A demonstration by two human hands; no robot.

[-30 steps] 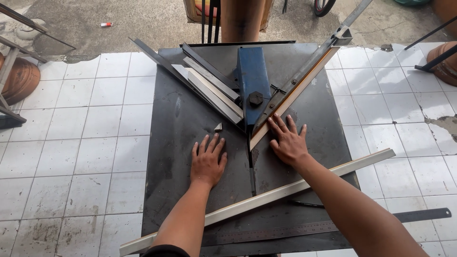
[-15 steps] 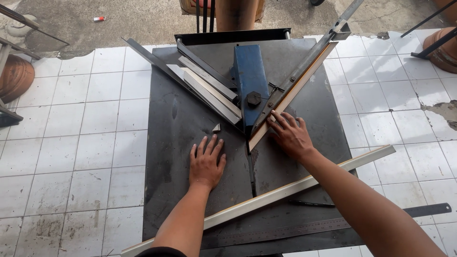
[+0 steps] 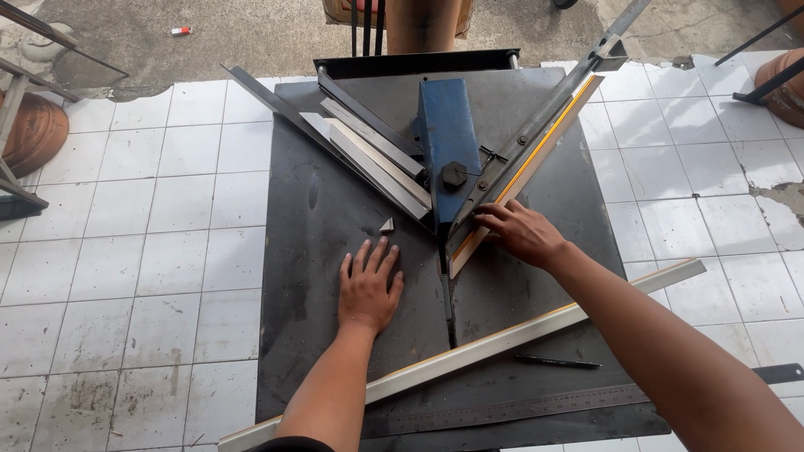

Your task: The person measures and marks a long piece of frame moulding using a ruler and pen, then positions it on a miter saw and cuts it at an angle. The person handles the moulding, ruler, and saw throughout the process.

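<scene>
My left hand [image 3: 368, 286] lies flat, fingers spread, on the dark metal table [image 3: 322, 276] of a mitre cutter. Just above its fingertips sits a small triangular offcut [image 3: 387, 225]. My right hand [image 3: 521, 232] rests its fingers on a pale wooden moulding strip [image 3: 536, 159] that runs along the right angled fence toward the blue cutter head [image 3: 446, 141]. Several cut moulding pieces [image 3: 368, 155] lie against the left fence. A long pale moulding strip [image 3: 502, 341] lies diagonally across the table under my forearms.
A black pen [image 3: 557, 362] and a long steel ruler [image 3: 511, 410] lie near the table's front edge. The table stands on a white tiled floor [image 3: 167, 251]. Brown pots sit at the left [image 3: 33, 134] and right [image 3: 783, 88] edges. Metal frame legs stand at far left.
My right hand slid up and forward along the right strip toward the cutter head. The left hand stayed flat on the table. The camera view shifted slightly downward.
</scene>
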